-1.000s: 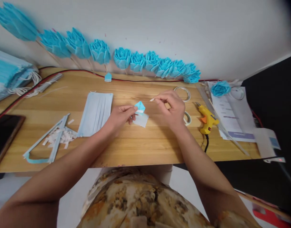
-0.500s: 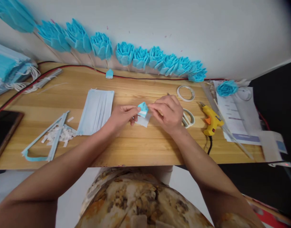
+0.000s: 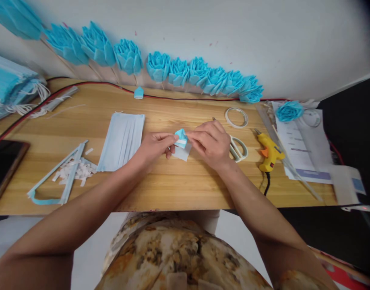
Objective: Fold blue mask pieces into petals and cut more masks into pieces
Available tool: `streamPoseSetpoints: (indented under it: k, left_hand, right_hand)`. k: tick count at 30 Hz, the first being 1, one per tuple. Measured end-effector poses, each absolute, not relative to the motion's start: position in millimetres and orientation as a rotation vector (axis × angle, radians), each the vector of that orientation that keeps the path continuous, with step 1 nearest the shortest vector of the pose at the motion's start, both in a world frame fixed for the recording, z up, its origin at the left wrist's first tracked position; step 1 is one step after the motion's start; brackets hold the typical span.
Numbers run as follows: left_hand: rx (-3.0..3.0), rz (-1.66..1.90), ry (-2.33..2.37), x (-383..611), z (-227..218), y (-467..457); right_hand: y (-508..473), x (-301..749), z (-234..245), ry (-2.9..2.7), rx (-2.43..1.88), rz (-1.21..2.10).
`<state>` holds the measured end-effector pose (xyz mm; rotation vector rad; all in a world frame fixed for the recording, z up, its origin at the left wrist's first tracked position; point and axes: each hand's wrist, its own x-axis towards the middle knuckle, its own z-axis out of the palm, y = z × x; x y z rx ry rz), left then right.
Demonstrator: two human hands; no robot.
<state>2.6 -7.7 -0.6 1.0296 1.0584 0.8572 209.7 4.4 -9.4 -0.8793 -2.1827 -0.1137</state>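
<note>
Pinched between the thumb and fingers of my left hand [image 3: 159, 144] is a small folded piece of blue mask fabric [image 3: 180, 135], pointed at the top with a white strip across its lower part. My right hand [image 3: 213, 143] has its fingertips closed together at the right edge of that same piece. Just below, a pale square of fabric [image 3: 183, 153] shows, partly covered. Scissors [image 3: 240, 150] lie beneath my right hand, their handles sticking out to its right. A pleated face mask [image 3: 122, 141] lies flat to the left of my left hand.
Blue fabric flowers [image 3: 159, 66] on sticks line the wall. To the right are a tape roll [image 3: 236, 117], a yellow glue gun [image 3: 269, 153] and papers [image 3: 305, 153]. Leftward lie white scraps [image 3: 74, 171], mask strips [image 3: 69, 181], a dark tablet [image 3: 6, 165] and packed masks [image 3: 12, 86].
My right fingertips have shifted slightly left, closer against the blue fabric piece. The left hand keeps its hold almost unchanged, and the whole view has tipped very slightly.
</note>
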Motion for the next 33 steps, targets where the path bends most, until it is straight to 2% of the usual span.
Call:
streamPoseSetpoints:
  k: [8, 18, 28, 33]
  left_hand:
    - [0.923, 0.878, 0.99, 4, 5, -8]
    - [0.867, 0.893, 0.902, 3, 4, -8]
    - [0.936, 0.898, 0.969, 4, 4, -7]
    - [0.914, 0.894, 0.961, 4, 6, -8]
  right_hand:
    - [5, 207, -9, -2.179, -0.781, -0.195]
    - [5, 205, -9, -2.184, -0.804, -0.083]
    - [0, 205, 4, -2.141, -0.899, 0.356]
    - [1, 204, 2, -2.15, -0.9, 0.309]
